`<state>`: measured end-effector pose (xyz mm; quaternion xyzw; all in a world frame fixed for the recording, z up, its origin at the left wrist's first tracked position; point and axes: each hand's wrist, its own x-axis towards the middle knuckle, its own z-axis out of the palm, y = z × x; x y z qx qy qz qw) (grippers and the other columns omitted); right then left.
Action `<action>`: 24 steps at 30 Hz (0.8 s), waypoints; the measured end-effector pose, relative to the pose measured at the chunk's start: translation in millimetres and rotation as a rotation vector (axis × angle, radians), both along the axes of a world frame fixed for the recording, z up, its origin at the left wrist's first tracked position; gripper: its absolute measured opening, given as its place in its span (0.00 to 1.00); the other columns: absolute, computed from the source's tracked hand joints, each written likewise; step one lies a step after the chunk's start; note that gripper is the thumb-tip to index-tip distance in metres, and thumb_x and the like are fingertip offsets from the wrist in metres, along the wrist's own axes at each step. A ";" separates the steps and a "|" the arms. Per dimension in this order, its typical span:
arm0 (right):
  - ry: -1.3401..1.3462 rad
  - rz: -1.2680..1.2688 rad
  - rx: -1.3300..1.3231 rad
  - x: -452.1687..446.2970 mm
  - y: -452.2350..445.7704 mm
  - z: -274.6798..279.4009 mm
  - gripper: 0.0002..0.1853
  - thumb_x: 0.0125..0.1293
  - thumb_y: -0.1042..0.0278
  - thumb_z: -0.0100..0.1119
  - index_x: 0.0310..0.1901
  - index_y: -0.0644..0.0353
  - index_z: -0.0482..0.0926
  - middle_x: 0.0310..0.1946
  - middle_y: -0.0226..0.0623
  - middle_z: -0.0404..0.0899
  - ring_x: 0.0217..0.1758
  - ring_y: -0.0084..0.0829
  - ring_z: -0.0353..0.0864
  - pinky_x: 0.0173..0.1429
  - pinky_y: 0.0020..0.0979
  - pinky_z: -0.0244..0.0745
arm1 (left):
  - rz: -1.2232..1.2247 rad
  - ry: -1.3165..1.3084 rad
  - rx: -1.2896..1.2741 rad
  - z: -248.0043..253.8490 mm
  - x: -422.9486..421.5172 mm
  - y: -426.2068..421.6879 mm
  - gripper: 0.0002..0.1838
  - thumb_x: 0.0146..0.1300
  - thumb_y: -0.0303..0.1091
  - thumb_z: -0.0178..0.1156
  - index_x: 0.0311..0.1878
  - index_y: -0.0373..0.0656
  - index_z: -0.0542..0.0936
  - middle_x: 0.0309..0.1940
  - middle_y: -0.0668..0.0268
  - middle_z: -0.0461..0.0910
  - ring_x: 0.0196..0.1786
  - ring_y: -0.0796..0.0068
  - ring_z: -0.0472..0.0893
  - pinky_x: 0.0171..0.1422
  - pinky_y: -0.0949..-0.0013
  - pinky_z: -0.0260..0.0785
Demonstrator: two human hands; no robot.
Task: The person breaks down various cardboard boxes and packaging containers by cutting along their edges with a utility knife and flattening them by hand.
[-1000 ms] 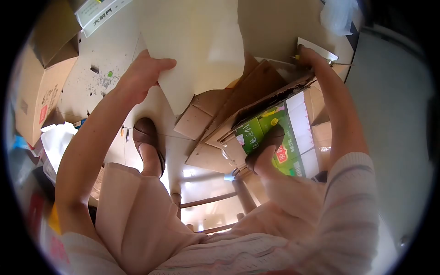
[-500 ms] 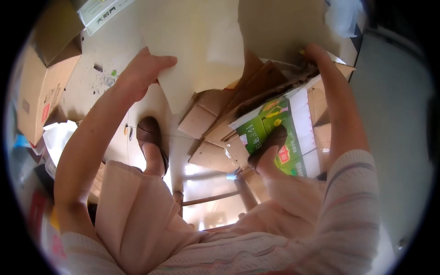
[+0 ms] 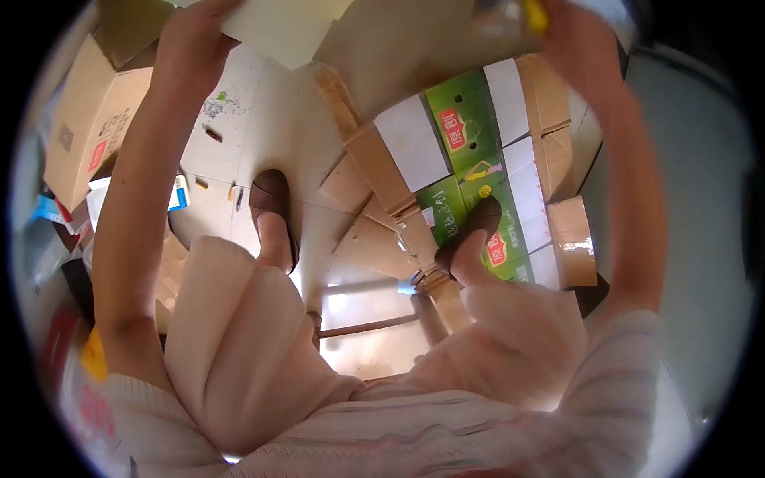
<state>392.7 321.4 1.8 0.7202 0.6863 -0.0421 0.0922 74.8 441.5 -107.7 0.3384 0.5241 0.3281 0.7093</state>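
Observation:
At the upper left, my left hand (image 3: pixel 191 52) is closed on the edge of a pale cardboard sheet (image 3: pixel 283 32), which runs out of the top of the view. My right hand (image 3: pixel 586 52), smeared by motion at the upper right, is closed round a small yellow object (image 3: pixel 535 16); its kind is too blurred to tell. Between my hands, a brown part of the cardboard (image 3: pixel 414 40) stretches out, also blurred. Below it lies a flattened green and white printed carton (image 3: pixel 466 183), with my shoe (image 3: pixel 474 231) resting on it.
An open brown cardboard box (image 3: pixel 88 131) stands at the left. More flattened cardboard (image 3: pixel 374 171) lies beside the green carton. Small dark scraps (image 3: pixel 213 135) dot the tiled floor. My other shoe (image 3: pixel 273 203) is on the tiles, and a wooden stool rung (image 3: pixel 366 325) shows below.
Both hands have moved up and away from me, lifting the cardboard off the green carton, more of which now shows. My left fingers have closed on the sheet's edge.

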 end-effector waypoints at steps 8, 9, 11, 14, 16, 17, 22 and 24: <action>0.263 0.247 -0.687 -121.6 -218.5 -121.7 0.06 0.53 0.70 0.51 0.33 0.57 0.75 0.26 0.40 0.79 0.30 0.38 0.81 0.31 0.39 0.73 | -0.034 -0.189 -0.042 67.2 4.0 -43.4 0.16 0.57 0.27 0.56 0.48 0.31 0.71 0.43 0.57 0.75 0.46 0.66 0.76 0.53 0.66 0.69; 0.279 0.269 -0.739 -133.2 -231.2 -132.6 0.07 0.54 0.70 0.50 0.35 0.58 0.74 0.27 0.40 0.78 0.32 0.40 0.80 0.32 0.39 0.73 | -0.089 -0.237 -0.052 73.4 1.1 -49.4 0.17 0.57 0.27 0.57 0.49 0.32 0.71 0.44 0.58 0.75 0.47 0.66 0.76 0.54 0.66 0.69; 0.309 0.192 -0.672 -148.8 -248.6 -147.9 0.08 0.55 0.70 0.49 0.37 0.58 0.74 0.28 0.40 0.79 0.32 0.41 0.80 0.32 0.39 0.73 | -0.158 -0.210 -0.083 88.4 -7.3 -60.3 0.18 0.56 0.27 0.57 0.50 0.33 0.70 0.45 0.59 0.75 0.47 0.67 0.76 0.54 0.66 0.68; 0.350 0.151 -0.613 -163.0 -263.7 -145.8 0.09 0.56 0.70 0.47 0.38 0.59 0.73 0.29 0.42 0.78 0.32 0.42 0.80 0.32 0.40 0.73 | -0.218 -0.250 -0.115 103.4 -21.7 -81.1 0.19 0.55 0.28 0.58 0.51 0.33 0.70 0.45 0.60 0.75 0.47 0.67 0.76 0.53 0.66 0.68; 0.378 0.173 -0.577 -172.5 -269.5 -132.3 0.09 0.57 0.70 0.47 0.38 0.60 0.73 0.29 0.43 0.79 0.32 0.43 0.80 0.33 0.41 0.74 | -0.232 -0.272 -0.120 112.9 -27.7 -95.9 0.20 0.55 0.28 0.58 0.51 0.33 0.70 0.46 0.59 0.75 0.47 0.67 0.76 0.53 0.65 0.68; 0.395 0.199 -0.557 -177.3 -271.4 -123.3 0.09 0.58 0.69 0.47 0.38 0.61 0.73 0.30 0.44 0.79 0.31 0.43 0.80 0.33 0.42 0.74 | -0.229 -0.264 -0.120 117.7 -29.0 -102.1 0.20 0.55 0.28 0.58 0.51 0.32 0.69 0.46 0.59 0.74 0.47 0.66 0.76 0.53 0.65 0.68; 0.395 0.179 -0.422 -192.2 -276.8 -84.5 0.10 0.58 0.69 0.47 0.41 0.62 0.71 0.29 0.45 0.79 0.32 0.43 0.80 0.35 0.42 0.74 | -0.263 -0.214 -0.088 153.7 -30.8 -135.8 0.20 0.56 0.28 0.56 0.52 0.31 0.67 0.47 0.57 0.74 0.48 0.65 0.76 0.53 0.63 0.69; 0.327 0.244 -0.518 -191.3 -280.4 -74.4 0.11 0.58 0.70 0.47 0.42 0.62 0.69 0.29 0.45 0.79 0.33 0.43 0.81 0.35 0.42 0.74 | -0.293 -0.228 -0.074 168.6 -29.5 -148.4 0.21 0.57 0.28 0.55 0.53 0.30 0.67 0.47 0.57 0.74 0.48 0.64 0.76 0.52 0.62 0.69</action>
